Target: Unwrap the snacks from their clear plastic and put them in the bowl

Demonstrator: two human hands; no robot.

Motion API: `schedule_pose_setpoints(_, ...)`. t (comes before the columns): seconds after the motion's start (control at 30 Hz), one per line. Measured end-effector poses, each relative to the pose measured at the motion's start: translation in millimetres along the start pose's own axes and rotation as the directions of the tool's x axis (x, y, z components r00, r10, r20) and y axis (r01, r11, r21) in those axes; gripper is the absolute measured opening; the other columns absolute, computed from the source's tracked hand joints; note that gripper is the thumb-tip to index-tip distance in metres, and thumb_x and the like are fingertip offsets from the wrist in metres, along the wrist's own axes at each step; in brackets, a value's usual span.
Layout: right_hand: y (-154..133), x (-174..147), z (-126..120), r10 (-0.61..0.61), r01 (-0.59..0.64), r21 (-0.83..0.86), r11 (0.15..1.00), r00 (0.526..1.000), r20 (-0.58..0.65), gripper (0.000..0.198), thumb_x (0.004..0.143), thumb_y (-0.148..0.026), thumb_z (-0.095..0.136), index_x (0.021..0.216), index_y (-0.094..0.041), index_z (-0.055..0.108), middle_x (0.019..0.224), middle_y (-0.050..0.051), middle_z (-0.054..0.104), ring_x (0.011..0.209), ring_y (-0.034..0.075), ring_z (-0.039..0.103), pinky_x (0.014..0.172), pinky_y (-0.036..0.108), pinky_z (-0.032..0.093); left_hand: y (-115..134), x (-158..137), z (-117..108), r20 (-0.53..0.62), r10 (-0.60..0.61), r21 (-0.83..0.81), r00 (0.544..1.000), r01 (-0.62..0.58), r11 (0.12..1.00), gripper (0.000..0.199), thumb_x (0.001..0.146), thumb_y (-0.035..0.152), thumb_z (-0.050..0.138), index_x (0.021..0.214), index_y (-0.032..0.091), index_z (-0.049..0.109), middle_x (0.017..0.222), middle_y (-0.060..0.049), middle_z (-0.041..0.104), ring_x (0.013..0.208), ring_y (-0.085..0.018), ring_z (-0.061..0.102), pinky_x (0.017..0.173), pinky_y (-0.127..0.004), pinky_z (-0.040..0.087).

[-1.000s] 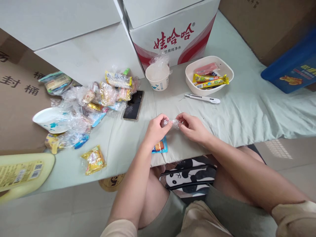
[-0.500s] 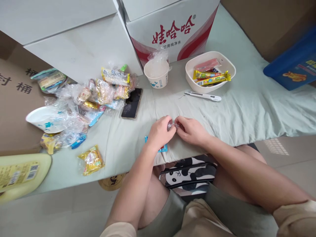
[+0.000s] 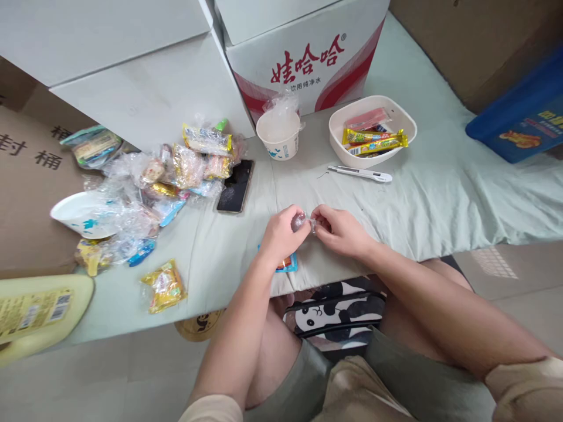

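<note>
Between my hands is a small piece of clear plastic wrap (image 3: 299,221), crinkled, with something darker showing through it; I cannot make out what. My left hand (image 3: 284,234) is closed around its left part. The fingers of my right hand (image 3: 341,230) pinch its right end, and their tips are partly hidden. Under my left wrist lies a small blue packet (image 3: 289,263), partly covered by the hand. Beyond my right hand, a white utility knife (image 3: 360,174) rests on the pale green cloth (image 3: 422,199).
A white bowl (image 3: 336,143) holds several snack packets. Beside it stands a paper cup (image 3: 281,140) with clear plastic inside. Leftward lie a phone (image 3: 236,187), a heap of wrapped snacks (image 3: 176,170), a tipped paper cup (image 3: 83,220) and a yellow packet (image 3: 164,286). Boxes (image 3: 308,70) stand behind.
My left fingers have shifted slightly, and more of the clear wrap shows between my hands. Both hands still hold it. The view has tilted a little.
</note>
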State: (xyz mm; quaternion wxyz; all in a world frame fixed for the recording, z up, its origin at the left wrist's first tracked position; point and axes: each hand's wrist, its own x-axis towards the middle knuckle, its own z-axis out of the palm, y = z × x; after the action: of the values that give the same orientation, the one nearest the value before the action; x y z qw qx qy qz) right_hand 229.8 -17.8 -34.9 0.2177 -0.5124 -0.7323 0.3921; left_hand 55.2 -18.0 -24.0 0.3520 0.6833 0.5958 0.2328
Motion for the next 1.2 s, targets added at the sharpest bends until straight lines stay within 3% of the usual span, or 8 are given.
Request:
schedule_pose_setpoints(0.2, -1, 0, -2, -0.005, 0.006, 0.038, 0.999, 1.000, -0.018, 0.013, 0.081, -0.027, 0.048, 0.090, -0.019, 0.055, 0.067, 0.000, 0.059, 0.059, 0.015, 0.050, 0.060, 0.028, 0.035, -2, 0, 2, -0.056, -0.057, -0.044, 0.997, 0.055, 0.997, 0.028, 0.081, 0.029, 0.064, 0.105, 0.023, 0.051, 0.078, 0.002, 0.061, 0.071, -0.015, 0.057, 0.070, -0.029, 0.042)
schedule_pose_setpoints(0.33, 1, 1, -1, -0.012, 0.018, 0.088, 0.996, 0.998, -0.063, 0.015, 0.083, -0.028, 0.047, 0.092, -0.020, 0.055, 0.068, 0.000, 0.059, 0.059, 0.015, 0.050, 0.060, 0.029, 0.037, -10, 2, 3, -0.079, -0.051, -0.137, 0.996, 0.040, 0.990, 0.032, 0.081, 0.033, 0.066, 0.106, 0.023, 0.050, 0.078, 0.002, 0.060, 0.069, -0.014, 0.055, 0.068, -0.028, 0.041)
schedule_pose_setpoints(0.5, 7, 3, 3, -0.091, 0.118, 0.132, 0.984, 0.976, -0.196, 0.034, 0.087, -0.041, 0.055, 0.112, -0.019, 0.056, 0.110, 0.011, 0.065, 0.076, 0.018, 0.060, 0.067, 0.032, 0.047, -16, 4, 3, -0.102, 0.008, -0.282, 0.995, -0.036, 0.959, 0.020, 0.083, 0.035, 0.064, 0.094, 0.021, 0.055, 0.080, 0.002, 0.059, 0.069, -0.012, 0.052, 0.066, -0.026, 0.041)
schedule_pose_setpoints(0.57, 8, 3, 5, -0.095, 0.126, 0.152, 0.980, 0.976, -0.196, 0.040, 0.086, -0.043, 0.058, 0.119, -0.019, 0.055, 0.118, 0.013, 0.064, 0.082, 0.020, 0.063, 0.068, 0.033, 0.048, -16, 4, 3, -0.098, 0.037, -0.297, 0.995, -0.065, 0.953, 0.019, 0.083, 0.035, 0.064, 0.091, 0.020, 0.056, 0.079, 0.002, 0.058, 0.069, -0.012, 0.051, 0.066, -0.026, 0.041)
schedule_pose_setpoints(0.77, 6, 1, 3, -0.085, 0.097, 0.144, 0.985, 0.993, -0.083, 0.050, 0.085, -0.043, 0.060, 0.128, -0.018, 0.053, 0.096, 0.007, 0.070, 0.068, 0.016, 0.059, 0.064, 0.030, 0.045, -18, 4, 3, -0.082, 0.067, -0.307, 0.994, -0.089, 0.947, 0.017, 0.085, 0.036, 0.064, 0.090, 0.021, 0.057, 0.077, 0.003, 0.056, 0.068, -0.012, 0.052, 0.065, -0.026, 0.041)
schedule_pose_setpoints(0.9, 4, 2, 2, -0.079, 0.089, 0.116, 0.989, 0.993, -0.083, 0.041, 0.084, -0.032, 0.057, 0.123, -0.019, 0.055, 0.078, 0.001, 0.066, 0.062, 0.015, 0.055, 0.062, 0.028, 0.041, -18, 4, 4, -0.075, 0.053, -0.341, 0.996, -0.075, 0.937, 0.021, 0.084, 0.037, 0.065, 0.094, 0.021, 0.057, 0.081, 0.002, 0.059, 0.071, -0.012, 0.054, 0.068, -0.026, 0.042)
schedule_pose_setpoints(1.03, 1, 2, 1, -0.066, 0.075, 0.110, 0.991, 0.994, -0.089, 0.040, 0.084, -0.032, 0.056, 0.121, -0.018, 0.056, 0.075, 0.000, 0.064, 0.060, 0.015, 0.054, 0.062, 0.027, 0.040, -19, 4, 5, -0.085, 0.023, -0.365, 0.996, -0.053, 0.929, 0.027, 0.084, 0.039, 0.066, 0.101, 0.021, 0.055, 0.084, 0.001, 0.061, 0.073, -0.013, 0.056, 0.068, -0.025, 0.043)
schedule_pose_setpoints(1.2, -1, 2, 0, -0.045, 0.053, 0.104, 0.993, 0.996, -0.079, 0.039, 0.084, -0.033, 0.054, 0.119, -0.017, 0.057, 0.073, 0.000, 0.063, 0.058, 0.015, 0.053, 0.061, 0.027, 0.039, -20, 4, 4, -0.083, 0.043, -0.316, 0.996, -0.067, 0.947, 0.022, 0.086, 0.041, 0.064, 0.095, 0.021, 0.057, 0.081, 0.002, 0.059, 0.070, -0.012, 0.055, 0.066, -0.025, 0.043)
